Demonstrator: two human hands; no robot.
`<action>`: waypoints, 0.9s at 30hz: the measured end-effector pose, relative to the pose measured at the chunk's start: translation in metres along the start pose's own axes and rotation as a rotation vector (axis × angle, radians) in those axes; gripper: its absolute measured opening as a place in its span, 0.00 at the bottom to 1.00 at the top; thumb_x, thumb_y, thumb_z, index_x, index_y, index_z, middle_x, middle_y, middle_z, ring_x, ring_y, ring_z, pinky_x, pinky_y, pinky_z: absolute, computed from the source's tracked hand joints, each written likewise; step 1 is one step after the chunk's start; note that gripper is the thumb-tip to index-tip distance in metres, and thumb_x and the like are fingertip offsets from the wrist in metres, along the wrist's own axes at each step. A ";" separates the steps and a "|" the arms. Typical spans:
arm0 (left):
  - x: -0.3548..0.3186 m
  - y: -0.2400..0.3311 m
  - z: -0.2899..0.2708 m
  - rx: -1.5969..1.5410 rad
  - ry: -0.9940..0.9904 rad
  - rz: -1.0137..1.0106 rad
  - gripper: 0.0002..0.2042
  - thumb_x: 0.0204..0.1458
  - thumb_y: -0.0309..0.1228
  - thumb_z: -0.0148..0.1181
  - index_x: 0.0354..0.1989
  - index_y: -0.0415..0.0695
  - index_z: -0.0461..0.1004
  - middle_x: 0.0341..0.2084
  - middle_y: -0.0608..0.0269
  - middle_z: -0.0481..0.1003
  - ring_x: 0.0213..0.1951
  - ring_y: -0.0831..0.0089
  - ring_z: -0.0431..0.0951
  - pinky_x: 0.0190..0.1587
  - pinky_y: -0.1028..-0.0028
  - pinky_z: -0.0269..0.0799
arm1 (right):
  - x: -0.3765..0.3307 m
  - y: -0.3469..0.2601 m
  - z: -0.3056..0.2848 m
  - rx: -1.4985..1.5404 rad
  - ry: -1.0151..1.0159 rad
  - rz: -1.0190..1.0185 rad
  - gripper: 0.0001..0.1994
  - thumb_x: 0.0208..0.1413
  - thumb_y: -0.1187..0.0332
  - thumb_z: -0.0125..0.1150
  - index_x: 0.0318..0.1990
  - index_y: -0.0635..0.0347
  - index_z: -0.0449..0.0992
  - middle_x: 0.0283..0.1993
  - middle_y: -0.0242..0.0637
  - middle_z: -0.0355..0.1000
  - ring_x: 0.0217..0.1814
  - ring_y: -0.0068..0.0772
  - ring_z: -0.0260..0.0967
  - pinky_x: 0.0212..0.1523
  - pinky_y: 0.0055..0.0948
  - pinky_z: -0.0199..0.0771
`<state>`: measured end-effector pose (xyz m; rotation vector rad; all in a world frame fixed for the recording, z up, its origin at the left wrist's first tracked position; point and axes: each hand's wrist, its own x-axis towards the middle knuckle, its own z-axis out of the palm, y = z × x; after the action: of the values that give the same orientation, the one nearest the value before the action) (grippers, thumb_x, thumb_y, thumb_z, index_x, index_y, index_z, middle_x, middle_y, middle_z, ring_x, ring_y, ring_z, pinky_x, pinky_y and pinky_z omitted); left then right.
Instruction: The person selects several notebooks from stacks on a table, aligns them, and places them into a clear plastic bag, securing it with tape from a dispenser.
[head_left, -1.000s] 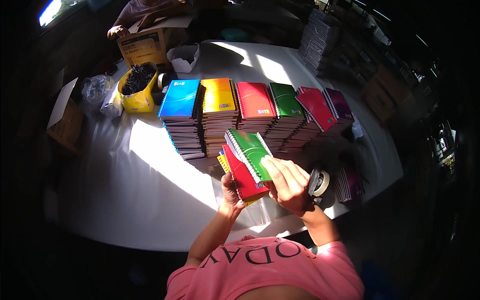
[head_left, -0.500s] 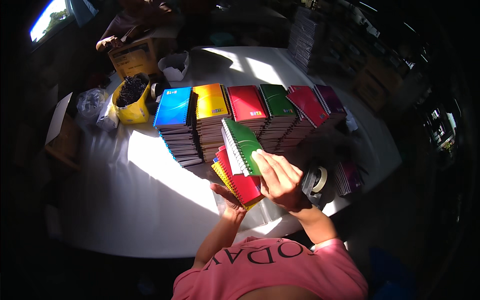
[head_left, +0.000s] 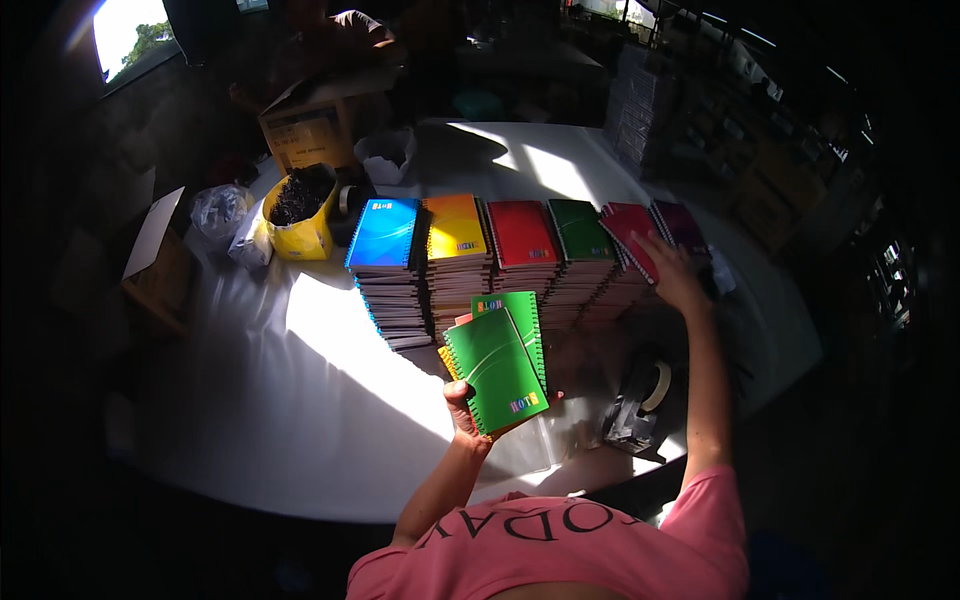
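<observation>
My left hand (head_left: 462, 412) grips a fanned bundle of small spiral notebooks, with the thumb over its left edge. Two green notebooks (head_left: 500, 375) lie uppermost, and yellow and reddish edges show beneath them. My right hand (head_left: 672, 272) reaches far right, its fingers stretched over the crooked top of a crimson notebook stack (head_left: 630, 225); its thumb is hidden. Left of that, in a row, stand a blue stack (head_left: 382, 235), a yellow stack (head_left: 455, 228), a red stack (head_left: 521, 235) and a green stack (head_left: 580, 232). A purple stack (head_left: 682, 228) ends the row.
A tape dispenser (head_left: 640, 405) stands near my right forearm. At the left are a yellow container of black coils (head_left: 300, 238), a clear plastic bag (head_left: 220, 212) and an open carton (head_left: 155, 270). Behind are another carton (head_left: 310, 140), a white container (head_left: 388, 165) and a tall dark stack (head_left: 635, 105).
The green notebook from my right hand now lies on the bundle in my left hand. My right hand has let go and moved away to the crimson stack. The view has shifted slightly.
</observation>
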<state>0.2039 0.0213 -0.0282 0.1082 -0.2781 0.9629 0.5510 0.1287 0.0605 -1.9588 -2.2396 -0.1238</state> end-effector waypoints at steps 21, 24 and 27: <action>-0.005 -0.005 -0.004 -0.011 0.090 0.037 0.39 0.33 0.39 0.62 0.61 0.53 0.59 0.56 0.58 0.65 0.57 0.55 0.66 0.60 0.32 0.42 | -0.005 -0.020 -0.004 0.276 0.368 -0.286 0.24 0.42 0.80 0.59 0.52 0.55 0.74 0.49 0.49 0.72 0.52 0.45 0.70 0.53 0.37 0.68; -0.005 -0.006 0.004 -0.035 0.116 0.048 0.38 0.33 0.38 0.62 0.60 0.51 0.60 0.53 0.57 0.67 0.55 0.54 0.67 0.61 0.35 0.47 | -0.008 -0.019 -0.004 0.446 0.378 -0.275 0.24 0.42 0.82 0.58 0.51 0.59 0.74 0.50 0.49 0.72 0.54 0.42 0.70 0.51 0.30 0.70; -0.006 -0.007 0.002 -0.056 0.137 0.063 0.38 0.34 0.37 0.62 0.60 0.49 0.60 0.53 0.55 0.67 0.56 0.53 0.67 0.61 0.36 0.46 | -0.009 -0.020 -0.007 0.558 0.330 -0.138 0.24 0.42 0.82 0.56 0.52 0.60 0.74 0.48 0.48 0.74 0.51 0.37 0.73 0.49 0.25 0.70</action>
<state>0.2064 0.0118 -0.0281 -0.0182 -0.1834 1.0193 0.5328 0.1156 0.0665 -1.3827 -1.9227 0.1392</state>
